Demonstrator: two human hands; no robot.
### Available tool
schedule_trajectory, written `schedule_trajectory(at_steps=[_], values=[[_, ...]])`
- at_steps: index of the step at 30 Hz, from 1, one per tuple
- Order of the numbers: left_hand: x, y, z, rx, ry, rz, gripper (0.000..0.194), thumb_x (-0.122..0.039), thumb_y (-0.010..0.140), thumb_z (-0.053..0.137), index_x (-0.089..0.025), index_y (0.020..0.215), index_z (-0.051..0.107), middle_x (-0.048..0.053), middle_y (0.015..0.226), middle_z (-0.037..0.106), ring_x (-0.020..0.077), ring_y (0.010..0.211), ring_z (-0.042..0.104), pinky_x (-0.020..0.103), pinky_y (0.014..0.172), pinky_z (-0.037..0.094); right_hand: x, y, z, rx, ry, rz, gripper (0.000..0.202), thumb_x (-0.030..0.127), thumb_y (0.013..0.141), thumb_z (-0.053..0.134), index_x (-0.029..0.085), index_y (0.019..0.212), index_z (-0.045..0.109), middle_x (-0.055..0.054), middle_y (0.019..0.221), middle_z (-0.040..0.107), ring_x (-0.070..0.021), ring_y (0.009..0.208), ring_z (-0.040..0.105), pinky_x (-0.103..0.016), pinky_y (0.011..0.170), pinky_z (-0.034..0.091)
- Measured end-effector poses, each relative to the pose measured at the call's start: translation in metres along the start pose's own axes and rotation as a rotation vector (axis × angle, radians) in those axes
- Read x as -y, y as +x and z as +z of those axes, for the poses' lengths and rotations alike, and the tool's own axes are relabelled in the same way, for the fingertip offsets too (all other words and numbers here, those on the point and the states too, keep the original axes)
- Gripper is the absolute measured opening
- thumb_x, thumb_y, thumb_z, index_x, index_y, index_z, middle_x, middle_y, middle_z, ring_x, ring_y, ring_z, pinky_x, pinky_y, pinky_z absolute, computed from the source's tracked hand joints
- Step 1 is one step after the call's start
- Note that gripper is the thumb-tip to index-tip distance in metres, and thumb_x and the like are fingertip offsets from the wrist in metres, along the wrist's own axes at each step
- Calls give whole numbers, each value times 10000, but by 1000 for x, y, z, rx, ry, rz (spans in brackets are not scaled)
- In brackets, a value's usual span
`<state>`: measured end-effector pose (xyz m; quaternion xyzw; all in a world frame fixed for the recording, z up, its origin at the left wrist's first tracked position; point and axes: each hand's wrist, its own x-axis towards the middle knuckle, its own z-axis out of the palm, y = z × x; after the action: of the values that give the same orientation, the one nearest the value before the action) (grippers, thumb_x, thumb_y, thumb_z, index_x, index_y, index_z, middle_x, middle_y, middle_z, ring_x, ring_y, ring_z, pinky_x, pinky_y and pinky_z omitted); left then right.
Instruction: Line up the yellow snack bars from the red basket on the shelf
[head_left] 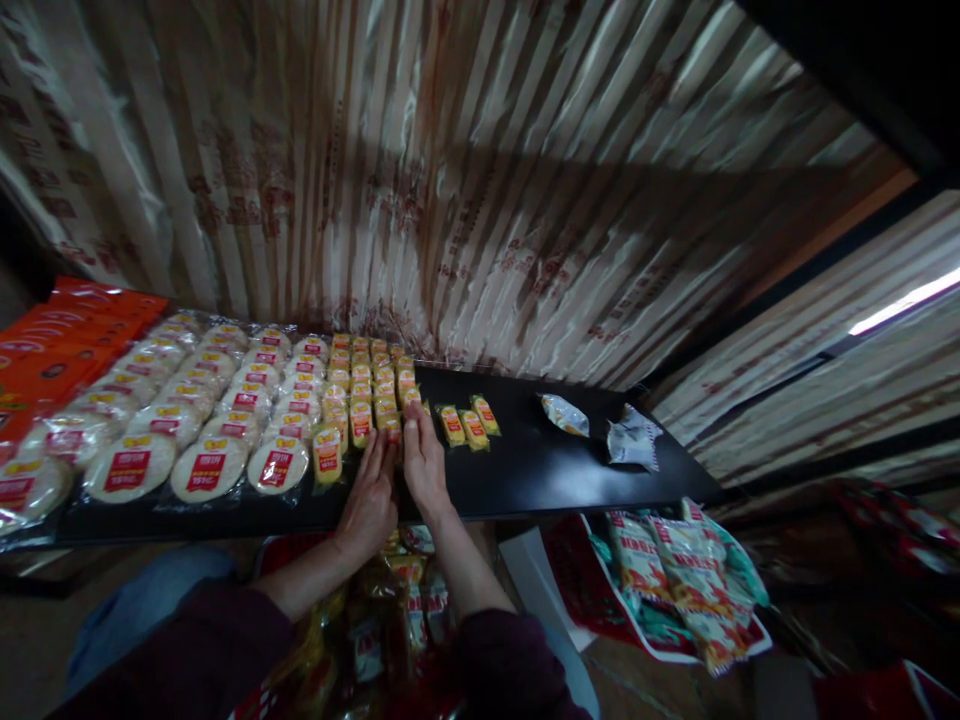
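Note:
My left hand (pixel 373 505) reaches to the front of the rows of small yellow wrapped cakes (pixel 361 420). Its fingers are pressed together against one small yellow wrapped cake (pixel 389 427). Close on the right, my right hand (pixel 425 465) has its fingers over the end row, the thumb side facing the same cake. Both hands are closed on the cakes there, though my fingers partly hide the grip. Three loose yellow wrapped cakes (pixel 473 429) lie apart to the right. Left of the yellow rows are columns of large round white wrapped cakes (pixel 210 468) with red labels.
Orange packets (pixel 60 350) overlap at the far left of the black shelf (pixel 517 485). Two crumpled silvery packets (pixel 632 440) lie at its right. Below stand a basket of bags (pixel 664 570) and another with mixed packs (pixel 367 640). Printed sheeting (pixel 480 200) hangs behind.

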<state>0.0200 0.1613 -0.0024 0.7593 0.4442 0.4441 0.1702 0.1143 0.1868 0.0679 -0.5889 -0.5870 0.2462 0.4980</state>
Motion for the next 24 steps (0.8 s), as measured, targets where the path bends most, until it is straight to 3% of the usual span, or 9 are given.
schedule_trajectory(at_steps=[8, 24], values=[[-7, 2, -4, 39, 16, -5, 754, 10, 765, 382, -160, 1472, 184, 118, 1568, 112, 284, 1432, -6, 545, 1132, 255, 13, 30, 1, 122, -43, 24, 568, 531, 935, 306, 174, 1340, 483, -100, 1383, 501, -221, 1323, 415, -424, 1121, 296], [-7, 8, -2, 50, -26, -48, 834, 5, 743, 406, -222, 1488, 109, 105, 1570, 107, 294, 1433, 58, 551, 1119, 282, 10, 60, 10, 117, -114, 30, 542, 542, 913, 382, 214, 1325, 511, -79, 1286, 595, -216, 1228, 527, -396, 1046, 392]])
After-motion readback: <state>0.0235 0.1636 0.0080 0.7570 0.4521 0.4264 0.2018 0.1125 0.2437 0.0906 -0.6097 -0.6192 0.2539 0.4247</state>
